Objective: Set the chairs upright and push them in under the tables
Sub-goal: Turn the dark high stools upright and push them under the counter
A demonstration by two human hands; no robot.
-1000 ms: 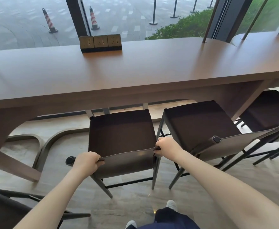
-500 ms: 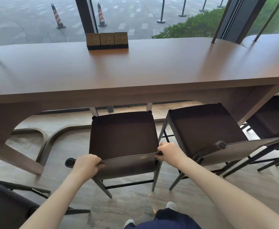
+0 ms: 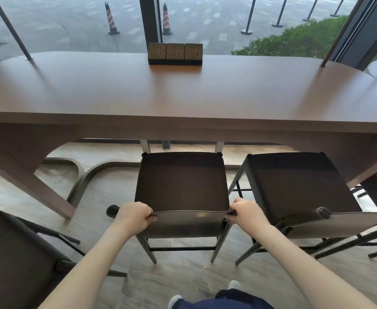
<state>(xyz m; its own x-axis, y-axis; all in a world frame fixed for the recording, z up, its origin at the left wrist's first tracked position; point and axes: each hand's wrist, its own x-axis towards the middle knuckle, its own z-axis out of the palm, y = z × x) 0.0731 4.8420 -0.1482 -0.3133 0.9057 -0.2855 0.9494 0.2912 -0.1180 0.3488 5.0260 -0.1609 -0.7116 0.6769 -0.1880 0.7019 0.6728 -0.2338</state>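
No writing can be read on the socket block [image 3: 175,54] on the brown bench [image 3: 183,94]. The left hand [image 3: 134,216] and right hand [image 3: 246,214] grip the chair [image 3: 182,186] back — one at each end. The chair stands upright, now square to the bench, its front edge just under. Beyond the window — wet paving.
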